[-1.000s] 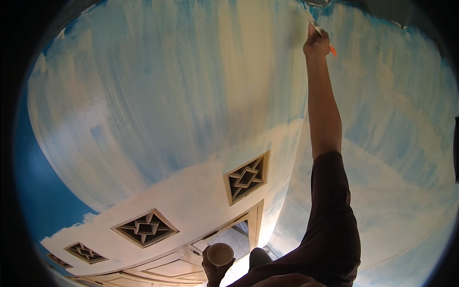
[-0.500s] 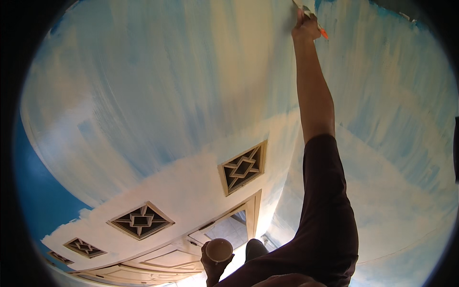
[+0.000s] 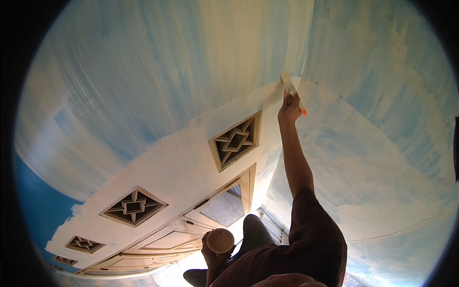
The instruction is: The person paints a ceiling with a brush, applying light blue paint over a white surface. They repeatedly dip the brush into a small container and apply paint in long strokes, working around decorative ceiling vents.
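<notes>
My right hand [image 3: 289, 107] grips a paintbrush [image 3: 288, 84] with an orange-tipped handle, its bristle end against the streaky pale blue and cream wall [image 3: 224, 57] near the inside corner. A shadow falls beside the brush. Low in the view, my left hand [image 3: 213, 253] holds a round container [image 3: 221, 237] with light beige contents, probably paint, close to my body.
Several square and diamond-patterned vent openings [image 3: 133, 206] run across the wall above a panelled cream door [image 3: 167, 244] with a glass pane. A darker blue area [image 3: 36, 196] is at the far left. A second wall [image 3: 377, 158] meets this one at the right. My legs [image 3: 251, 229] show below.
My right hand with the brush has moved down and left from the top edge of the wall to lower along the corner. The container in my left hand stays low.
</notes>
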Motion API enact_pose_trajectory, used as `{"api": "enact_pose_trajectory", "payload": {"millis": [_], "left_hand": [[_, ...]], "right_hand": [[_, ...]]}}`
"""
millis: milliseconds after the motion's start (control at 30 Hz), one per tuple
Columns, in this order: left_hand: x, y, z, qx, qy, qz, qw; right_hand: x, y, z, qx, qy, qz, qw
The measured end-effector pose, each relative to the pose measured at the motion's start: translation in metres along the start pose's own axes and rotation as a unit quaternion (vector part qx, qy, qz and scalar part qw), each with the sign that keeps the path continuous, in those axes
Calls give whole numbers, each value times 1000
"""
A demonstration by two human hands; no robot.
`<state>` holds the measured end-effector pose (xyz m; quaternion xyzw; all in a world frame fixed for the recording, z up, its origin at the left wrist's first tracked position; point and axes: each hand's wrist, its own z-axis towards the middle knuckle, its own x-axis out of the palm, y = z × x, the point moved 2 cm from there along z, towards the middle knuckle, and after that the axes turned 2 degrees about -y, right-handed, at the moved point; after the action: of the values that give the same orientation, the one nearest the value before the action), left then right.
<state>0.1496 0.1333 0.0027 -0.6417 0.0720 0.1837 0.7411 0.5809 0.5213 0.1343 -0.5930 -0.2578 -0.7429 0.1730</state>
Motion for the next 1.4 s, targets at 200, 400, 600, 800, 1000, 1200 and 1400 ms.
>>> {"api": "enact_pose_trajectory", "payload": {"millis": [200,400,600,800,1000,1200,1400], "left_hand": [[-2,-2,2,-14,-5,-35,999],[-3,3,14,35,-20,-21,999],[5,8,18,1,-24,-59,998],[-1,7,11,10,1,-31,999],[-5,3,11,-36,13,-44,998],[-5,33,18,6,-14,-54,998],[-9,33,35,31,-28,-71,997]], "right_hand": [[-66,10,-25,-40,-15,-70,997],[39,60,13,-131,97,-53,985],[71,107,20,-168,-9,-191,967],[3,104,3,-168,-56,-395,902],[44,83,11,-169,-24,-462,870],[90,71,21,-185,7,-490,852],[177,83,56,-206,51,-477,853]]}}
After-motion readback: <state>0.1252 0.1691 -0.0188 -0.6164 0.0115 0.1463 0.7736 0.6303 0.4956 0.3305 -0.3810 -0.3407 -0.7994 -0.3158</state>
